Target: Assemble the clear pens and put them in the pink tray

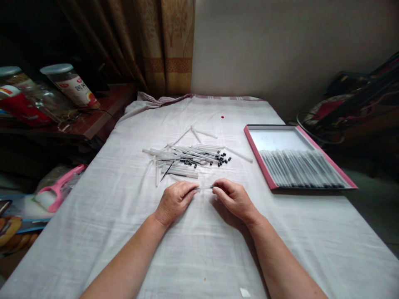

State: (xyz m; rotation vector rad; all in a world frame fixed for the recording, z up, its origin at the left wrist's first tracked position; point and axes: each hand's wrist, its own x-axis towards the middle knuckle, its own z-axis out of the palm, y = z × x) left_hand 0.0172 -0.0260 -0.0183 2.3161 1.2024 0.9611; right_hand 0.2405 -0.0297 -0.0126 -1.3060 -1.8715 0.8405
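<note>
Between my two hands, just above the cloth, lies a slim translucent pen barrel (pixel 205 187). My left hand (pixel 178 200) pinches its left end, and my right hand (pixel 233 198) pinches the right end, where something dark shows at the fingertips. Right beyond my hands is a loose pile of clear pen barrels (pixel 183 170) mixed with dark ink refills (pixel 167 170). Small black pen plugs (pixel 222 158) are scattered at the pile's right side. A pink-edged box (pixel 264 166) on the right holds a row of pens (pixel 302 168) with dark tips toward me.
A white cloth covers the table (pixel 124 232). A tiny red piece (pixel 222 117) lies toward the back, a white scrap (pixel 245 292) at the front. To the left, jars (pixel 75 85) stand on a wooden cabinet (pixel 102 112); a pink tape dispenser (pixel 59 191) sits by the table's left edge.
</note>
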